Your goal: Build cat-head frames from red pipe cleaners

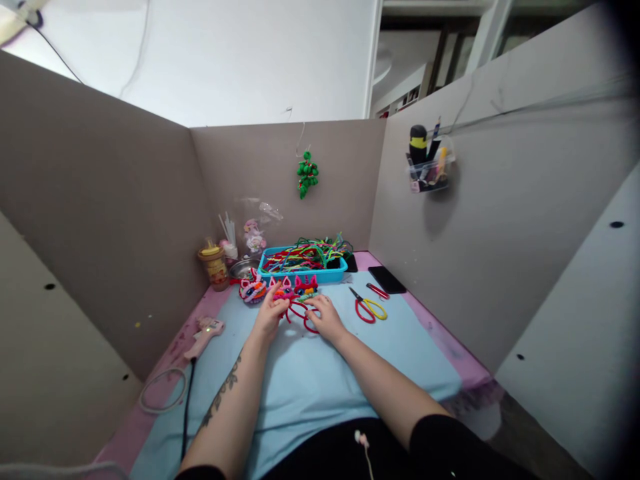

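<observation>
My left hand point(269, 312) and my right hand point(326, 315) rest on the light blue mat point(310, 373), both with fingers curled on a red pipe-cleaner loop point(301, 315) that lies between them. Just beyond the fingers sit small colourful pipe-cleaner animal faces point(280, 287) in a row. Behind these stands a blue tray point(301, 269) filled with several loose pipe cleaners in mixed colours.
Red and yellow scissors point(369, 307) and a black phone point(387, 279) lie to the right. A pink glue gun point(204, 335) with its black cord lies at left, near a small jar point(215, 267). Grey partition walls enclose the desk; a green ornament point(307, 175) hangs on the back wall.
</observation>
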Demonstrator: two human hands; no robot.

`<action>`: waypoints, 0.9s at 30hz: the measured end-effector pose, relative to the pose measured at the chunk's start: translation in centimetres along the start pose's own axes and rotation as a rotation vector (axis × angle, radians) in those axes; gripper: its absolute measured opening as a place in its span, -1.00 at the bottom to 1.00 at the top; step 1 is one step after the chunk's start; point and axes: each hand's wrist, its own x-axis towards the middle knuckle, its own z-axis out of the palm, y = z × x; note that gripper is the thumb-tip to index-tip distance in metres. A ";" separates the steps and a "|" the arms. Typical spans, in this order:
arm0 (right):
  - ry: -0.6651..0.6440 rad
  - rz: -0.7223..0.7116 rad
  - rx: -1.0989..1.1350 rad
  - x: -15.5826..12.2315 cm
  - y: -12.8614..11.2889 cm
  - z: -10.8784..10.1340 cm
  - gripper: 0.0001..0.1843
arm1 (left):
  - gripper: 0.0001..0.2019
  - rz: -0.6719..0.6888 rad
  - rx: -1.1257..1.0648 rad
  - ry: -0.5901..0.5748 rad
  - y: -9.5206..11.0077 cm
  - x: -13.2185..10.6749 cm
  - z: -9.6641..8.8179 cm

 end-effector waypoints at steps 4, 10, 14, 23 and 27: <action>0.017 -0.006 -0.046 0.1 -0.2 -0.1 -0.82 | -0.19 -0.001 0.020 -0.026 0.0 0.1 -0.1; 0.052 -0.028 -0.160 0.3 -0.7 -1.5 -0.80 | -0.23 0.031 0.195 -0.062 0.2 0.2 -0.8; 0.081 -0.015 -0.209 0.3 -1.1 -1.8 -0.82 | -0.24 0.033 0.222 -0.036 0.3 0.2 -0.9; 0.009 -0.012 -0.120 -0.3 -2.3 -0.4 -0.79 | -0.21 0.085 0.183 0.077 0.1 0.4 -0.6; -0.068 0.018 -0.012 -0.3 -2.3 0.3 -0.92 | -0.20 0.089 0.168 0.077 0.1 0.4 -0.4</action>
